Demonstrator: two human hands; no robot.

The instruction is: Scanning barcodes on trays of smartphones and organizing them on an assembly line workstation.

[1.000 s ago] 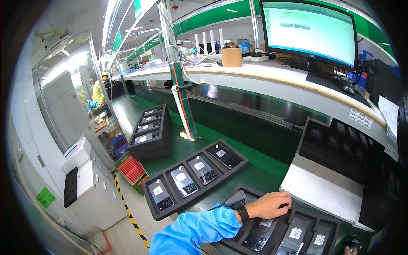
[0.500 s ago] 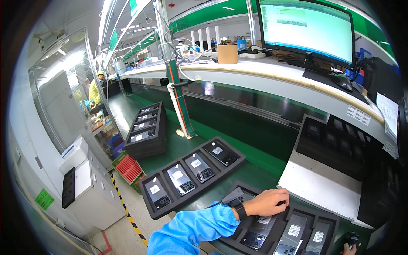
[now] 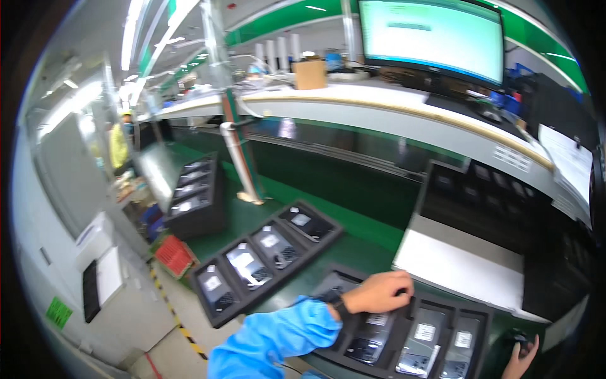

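Note:
My left hand (image 3: 382,292), in a blue sleeve with a dark wrist strap, lies over the near black foam tray (image 3: 435,302). Its fingers are curled down beside a phone (image 3: 372,338); what they pinch, if anything, is hidden. Two more phones with white labels, one in the middle slot (image 3: 420,341) and one in the end slot (image 3: 461,347), rest camera side up to its right. At the lower right edge my right hand (image 3: 522,360) is closed around a small black handheld device (image 3: 517,340), whose exact kind I cannot make out.
A second foam tray (image 3: 268,262) of phones lies left of the near one, with stacked trays (image 3: 196,196) farther back. To the right, dark trays (image 3: 486,208) stand by a white board (image 3: 461,265). A monitor (image 3: 435,41) stands on the shelf; a post (image 3: 240,161) rises behind.
The view has shifted, so the scene sits farther left and slightly blurred. More of my right hand shows around the black device. My left hand stays over the same tray.

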